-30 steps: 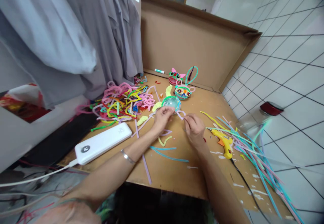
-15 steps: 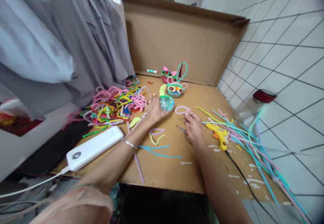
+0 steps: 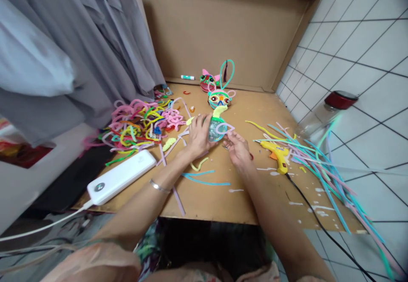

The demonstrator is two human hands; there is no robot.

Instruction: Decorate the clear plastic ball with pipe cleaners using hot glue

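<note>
My left hand [image 3: 199, 135] is closed round the left side of a clear round ball [image 3: 214, 131], trimmed with green and blue pipe cleaner and topped by a yellow fuzzy piece [image 3: 219, 111]. Between the fingertips of my right hand [image 3: 237, 147] is a lilac pipe cleaner loop [image 3: 225, 128], which overlaps the ball's front in view; whether they touch I cannot tell. Scissors lie partly hidden under my right hand, with a bit of red handle [image 3: 251, 156] showing. Below my hands are a bent yellow pipe cleaner [image 3: 200, 165] and blue pipe cleaners [image 3: 207, 183].
Two decorated animal-face balls [image 3: 219, 99] stand behind. A tangled pipe cleaner heap [image 3: 143, 125] and white power bank [image 3: 123, 176] are on the left. To the right are a yellow glue gun [image 3: 279, 156], long pipe cleaners [image 3: 321, 180] and a red-lidded bottle [image 3: 321, 114].
The lilac loop has moved left in my right hand, up to the ball's front. My left hand has turned the ball, so its yellow piece now points right. The camera view has tipped down.
</note>
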